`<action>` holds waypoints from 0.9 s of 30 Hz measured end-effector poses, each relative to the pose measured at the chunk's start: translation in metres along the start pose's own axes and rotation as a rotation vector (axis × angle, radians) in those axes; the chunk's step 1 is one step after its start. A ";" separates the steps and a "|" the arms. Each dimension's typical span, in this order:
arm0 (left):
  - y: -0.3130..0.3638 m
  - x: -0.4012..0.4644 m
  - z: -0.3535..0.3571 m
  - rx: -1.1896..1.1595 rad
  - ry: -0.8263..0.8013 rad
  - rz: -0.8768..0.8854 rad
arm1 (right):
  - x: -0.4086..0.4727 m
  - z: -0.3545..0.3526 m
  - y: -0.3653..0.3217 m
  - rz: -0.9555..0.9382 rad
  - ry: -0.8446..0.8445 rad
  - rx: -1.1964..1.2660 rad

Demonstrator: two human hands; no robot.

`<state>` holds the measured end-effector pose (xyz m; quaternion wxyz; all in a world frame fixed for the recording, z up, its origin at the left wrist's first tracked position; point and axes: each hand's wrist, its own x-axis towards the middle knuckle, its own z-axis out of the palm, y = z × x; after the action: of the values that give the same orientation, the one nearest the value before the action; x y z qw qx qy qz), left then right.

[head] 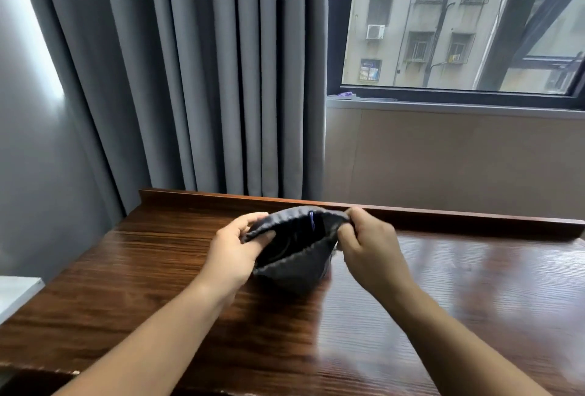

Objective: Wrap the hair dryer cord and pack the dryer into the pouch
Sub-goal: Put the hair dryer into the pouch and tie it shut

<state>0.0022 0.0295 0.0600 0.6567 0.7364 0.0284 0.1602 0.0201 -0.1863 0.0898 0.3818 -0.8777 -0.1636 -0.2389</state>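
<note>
My left hand [235, 247] and right hand [368, 245] each pinch the rim of the soft dark grey cloth pouch [292, 251], holding it open above the brown wooden table [474, 285], mid-frame. I can't see the dryer; I think it goes in next.

Grey curtains [190, 79] hang behind a glossy dark wooden table [443, 300], beside a daylit window [459, 22].

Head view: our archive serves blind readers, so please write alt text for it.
Two bare hands hold a dark fabric pouch over a brown wooden table, the left hand and right hand each pinching its rim and pulling the mouth open. Grey curtains and a window stand behind; no hair dryer shows.
</note>
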 end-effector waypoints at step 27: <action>0.110 0.080 -0.047 -0.116 -0.252 0.033 | 0.115 -0.059 -0.050 0.193 -0.051 0.195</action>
<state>0.0462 0.0798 0.1874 0.6936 0.7120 -0.0758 0.0787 0.0751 -0.1857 0.2170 0.4823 -0.8538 -0.1106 -0.1616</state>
